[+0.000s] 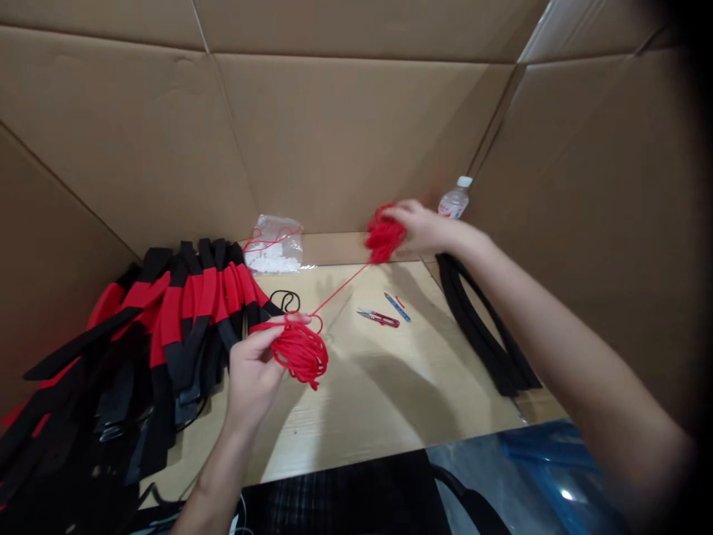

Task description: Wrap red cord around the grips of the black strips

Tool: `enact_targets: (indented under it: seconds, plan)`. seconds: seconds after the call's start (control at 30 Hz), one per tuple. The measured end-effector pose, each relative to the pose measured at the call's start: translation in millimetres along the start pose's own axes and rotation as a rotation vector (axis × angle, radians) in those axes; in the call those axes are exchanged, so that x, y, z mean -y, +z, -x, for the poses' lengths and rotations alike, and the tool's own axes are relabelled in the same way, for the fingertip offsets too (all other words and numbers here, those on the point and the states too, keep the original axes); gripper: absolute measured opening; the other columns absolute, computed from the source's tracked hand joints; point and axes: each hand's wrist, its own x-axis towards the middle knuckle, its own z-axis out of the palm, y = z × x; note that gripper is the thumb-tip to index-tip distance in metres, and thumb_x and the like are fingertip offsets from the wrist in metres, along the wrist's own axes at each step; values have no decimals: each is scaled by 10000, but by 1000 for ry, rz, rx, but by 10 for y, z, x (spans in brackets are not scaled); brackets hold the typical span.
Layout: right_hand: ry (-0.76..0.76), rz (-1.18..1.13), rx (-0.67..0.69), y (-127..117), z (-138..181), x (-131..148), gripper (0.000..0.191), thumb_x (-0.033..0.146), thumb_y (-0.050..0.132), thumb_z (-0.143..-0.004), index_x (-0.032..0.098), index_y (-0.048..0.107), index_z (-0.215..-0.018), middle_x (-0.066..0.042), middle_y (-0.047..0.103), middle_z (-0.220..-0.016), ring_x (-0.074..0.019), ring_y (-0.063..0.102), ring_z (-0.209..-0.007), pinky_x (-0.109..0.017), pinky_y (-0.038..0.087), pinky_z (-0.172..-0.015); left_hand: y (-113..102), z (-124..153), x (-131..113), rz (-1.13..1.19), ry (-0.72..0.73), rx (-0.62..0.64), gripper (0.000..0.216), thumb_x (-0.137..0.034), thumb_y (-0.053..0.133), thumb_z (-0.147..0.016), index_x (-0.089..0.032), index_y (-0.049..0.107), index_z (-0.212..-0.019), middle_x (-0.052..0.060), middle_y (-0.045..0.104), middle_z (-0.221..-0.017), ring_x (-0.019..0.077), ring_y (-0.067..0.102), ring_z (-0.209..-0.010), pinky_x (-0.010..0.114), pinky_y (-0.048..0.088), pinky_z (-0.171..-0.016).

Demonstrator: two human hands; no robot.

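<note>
My left hand (259,368) is closed on a looped bundle of red cord (301,353), held over the near left part of the table. Farther back and to the right, my right hand (415,223) grips a second red cord bundle (384,234), slightly blurred. One taut strand of cord (345,288) runs between the two bundles. Below my right hand, a pair of red-handled thread snips (379,318) lies on the table beside a blue pen-like tool (397,307). A short red cord piece is next to that tool.
Black-and-red fabric straps (189,297) are heaped at the left. Near the back wall lie a clear bag of white pieces (272,249) and a black cord loop (286,300). Black strips (479,327) and a plastic bottle (455,199) stand at the right. Cardboard walls (356,134) enclose the table.
</note>
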Motion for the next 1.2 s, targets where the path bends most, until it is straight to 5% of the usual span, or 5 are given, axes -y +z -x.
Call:
enact_targets:
  seconds: [0.2,0.53,0.73,0.97,1.2]
  plan:
    - [-427,-526,426,580,700,689,687,473,620,-876,134,437,-1445,-162,466,-1480,-285,490,-1330,-406,398,-1099,180,102,57,-233,28,32,276,-82,612,-742,-215,799,-894,64,764,-1067,233,710,-988,374,562,-922]
    - [-472,-1028,398,956,912,1040,855,114,805,-605,174,388,-1348,-128,521,-1353,-229,511,-1273,-358,406,-1066,98,253,-43,-351,289,48,338,-5,566,-778,-194,767,-972,69,758,-1094,228,692,-1078,384,557,-976]
    - [-461,-1167,433,1105,994,1223,1189,207,872,-535,196,171,-1496,-166,326,-1534,-268,361,-1407,-377,303,-1155,63,309,6,-474,403,-3,348,9,543,-785,-146,741,-1026,108,737,-1137,236,669,-1115,393,539,-1007]
    - [-351,-1194,333,1237,986,1355,244,62,583,-730,170,593,-948,5,623,-887,-151,597,-848,-301,494,-824,68,334,50,-647,398,-72,263,-66,537,-841,-138,731,-1005,111,740,-1112,242,671,-1096,406,539,-997]
    - [-171,-1167,545,1087,510,1119,186,104,433,-835,166,601,-885,19,623,-654,-85,525,-425,-196,460,-402,-12,253,-46,-578,109,20,527,-255,729,-781,-255,584,-1288,97,528,-1443,285,518,-1310,472,435,-1095]
